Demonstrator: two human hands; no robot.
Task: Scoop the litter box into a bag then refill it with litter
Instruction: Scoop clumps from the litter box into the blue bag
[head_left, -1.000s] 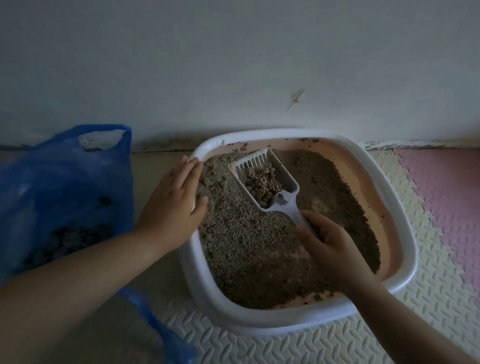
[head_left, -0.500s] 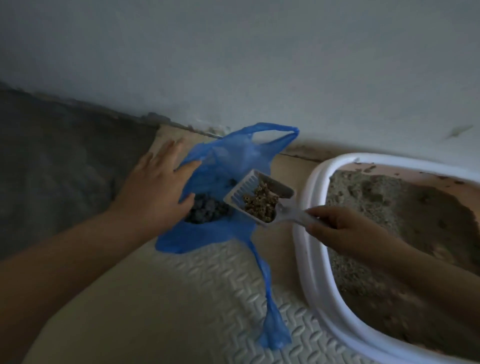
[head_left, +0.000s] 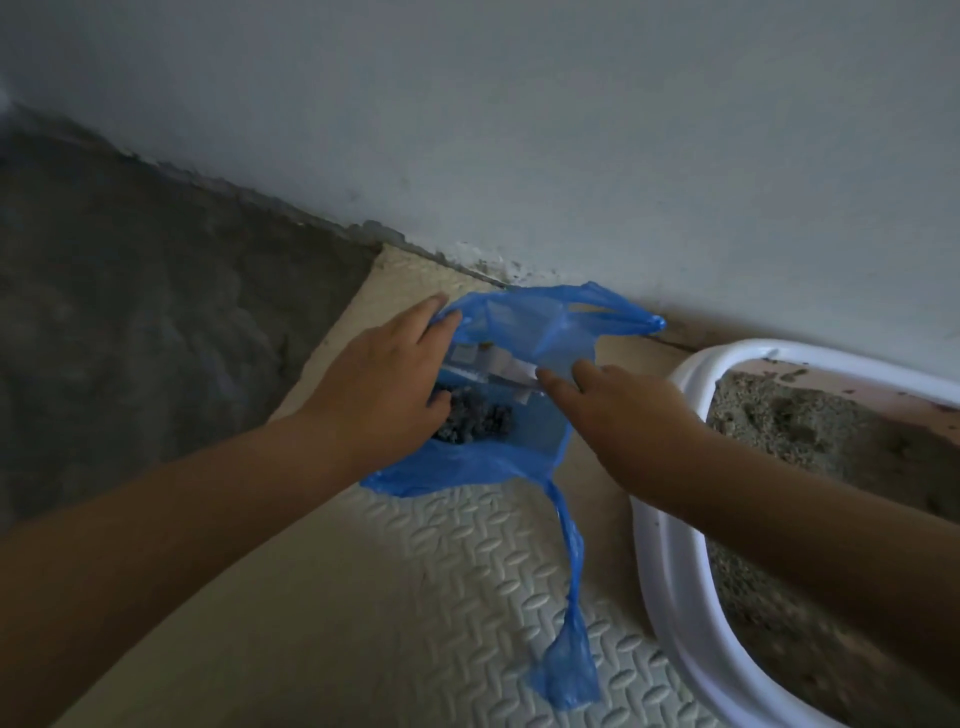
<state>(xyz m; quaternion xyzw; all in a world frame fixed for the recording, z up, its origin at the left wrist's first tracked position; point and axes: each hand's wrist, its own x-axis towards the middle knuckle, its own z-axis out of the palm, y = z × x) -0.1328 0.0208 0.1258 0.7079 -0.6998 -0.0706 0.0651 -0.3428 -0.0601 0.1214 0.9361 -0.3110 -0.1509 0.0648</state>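
Note:
A blue plastic bag (head_left: 524, 322) lies open on the floor mat by the wall, with dark clumps of used litter (head_left: 475, 423) inside. My left hand (head_left: 384, 384) grips the bag's left edge and holds its mouth apart. My right hand (head_left: 623, 415) holds the white litter scoop (head_left: 498, 371), whose head is turned over inside the bag and shows through the blue film. The white litter box (head_left: 670, 561) stands at the right, filled with grey-brown litter (head_left: 789, 431).
A pale embossed foam mat (head_left: 457, 582) covers the floor under the bag and box. Bare dark concrete floor (head_left: 156, 312) lies to the left. A grey wall (head_left: 519, 130) runs right behind the bag.
My right hand carried the loaded scoop from the litter box to the left, put it into the bag and tipped it over. My left hand left the box rim and took hold of the bag's edge.

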